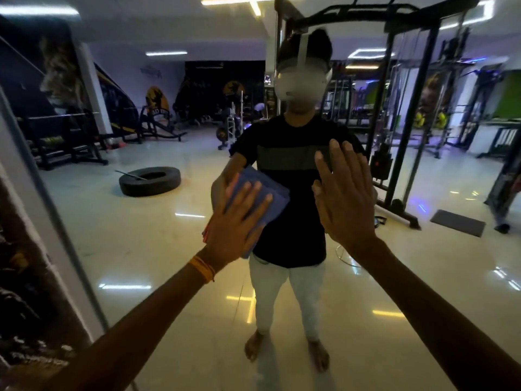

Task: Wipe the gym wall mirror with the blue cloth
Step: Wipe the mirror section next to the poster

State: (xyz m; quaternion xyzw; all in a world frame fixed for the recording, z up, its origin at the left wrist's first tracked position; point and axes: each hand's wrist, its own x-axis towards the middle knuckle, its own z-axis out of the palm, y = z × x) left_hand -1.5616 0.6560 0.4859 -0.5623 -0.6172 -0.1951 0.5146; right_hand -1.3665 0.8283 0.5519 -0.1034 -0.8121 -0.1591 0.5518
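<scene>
The left hand [239, 218], an orange thread band [203, 268] on its wrist, presses flat with straight, spread fingers on the folded blue cloth [277, 196], pinning it to the mirror [169, 249]; the cloth sticks out past the fingertips, up and to the right. Just beside it the right hand [344, 198] is held up flat, fingers straight, holding nothing; contact with the glass is unclear. The glass reflects a glossy tiled floor, a tyre [149, 181] at left and a black cable rack [394, 108] at right
</scene>
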